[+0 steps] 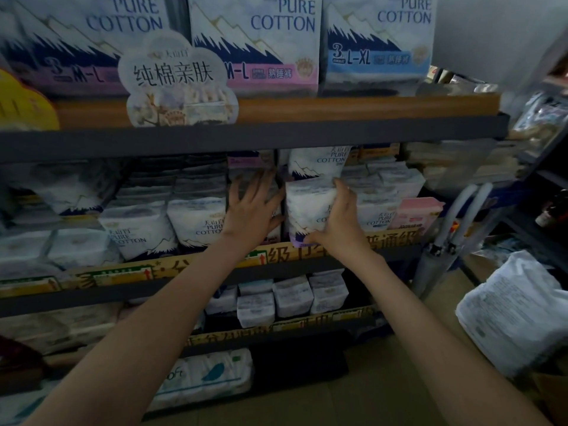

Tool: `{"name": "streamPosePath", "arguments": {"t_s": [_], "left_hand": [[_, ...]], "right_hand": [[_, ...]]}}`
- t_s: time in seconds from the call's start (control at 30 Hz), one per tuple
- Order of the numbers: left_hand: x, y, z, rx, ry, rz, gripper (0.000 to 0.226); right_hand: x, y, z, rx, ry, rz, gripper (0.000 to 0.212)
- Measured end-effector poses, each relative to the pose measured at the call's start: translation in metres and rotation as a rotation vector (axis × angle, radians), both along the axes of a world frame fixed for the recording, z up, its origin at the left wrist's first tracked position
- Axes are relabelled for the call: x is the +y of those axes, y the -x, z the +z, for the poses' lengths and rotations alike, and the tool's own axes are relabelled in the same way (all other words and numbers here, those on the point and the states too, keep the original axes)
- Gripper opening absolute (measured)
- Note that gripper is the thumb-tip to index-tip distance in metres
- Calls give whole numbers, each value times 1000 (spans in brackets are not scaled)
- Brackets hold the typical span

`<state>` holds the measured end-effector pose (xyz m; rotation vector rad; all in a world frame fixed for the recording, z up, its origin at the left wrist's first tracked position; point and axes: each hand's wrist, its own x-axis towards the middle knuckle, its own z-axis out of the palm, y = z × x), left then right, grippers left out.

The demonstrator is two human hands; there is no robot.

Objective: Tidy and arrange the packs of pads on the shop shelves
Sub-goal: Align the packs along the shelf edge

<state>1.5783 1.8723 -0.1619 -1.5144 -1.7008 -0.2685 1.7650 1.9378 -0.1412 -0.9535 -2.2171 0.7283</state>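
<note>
On the middle shelf [215, 290], the left hand [252, 207] lies flat with its fingers [242, 182] spread, grasping nothing, pressed against the face of a darker pack [246, 173] in the row. Just to its right, the right hand [335, 216] clasps a white pack of pads [310, 204] at its right side and lower corner, thumb under the bottom edge; the pack stands upright at the shelf front, touching its neighbours. It looks light and soft (a plastic wrap that likely slides and dents), so holding it by the sides near the base seems sensible. Room is tight: the dark upper shelf edge [276, 136] hangs close above, and packs crowd both sides. Further right, a pink pack [415, 213] ends the row near the shelf's open end.
</note>
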Motion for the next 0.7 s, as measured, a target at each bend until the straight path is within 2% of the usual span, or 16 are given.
{"name": "streamPosePath", "arguments": {"t_s": [0.13,0.27,0.47,0.7], "left_hand": [[-3,-2,6,-36,46,15,69],[-10,-2,4,-65,49,40,78],[-26,-2,6,-74,7,11,57],[-38,2,-1,-108,14,19,58]], "right_hand": [[-1,1,-6,12,-40,-23,122],[-8,4,-16,106,-102,-97,103],[-4,17,-12,163,-112,-139,93],[-10,21,-25,160,-204,-111,77]]}}
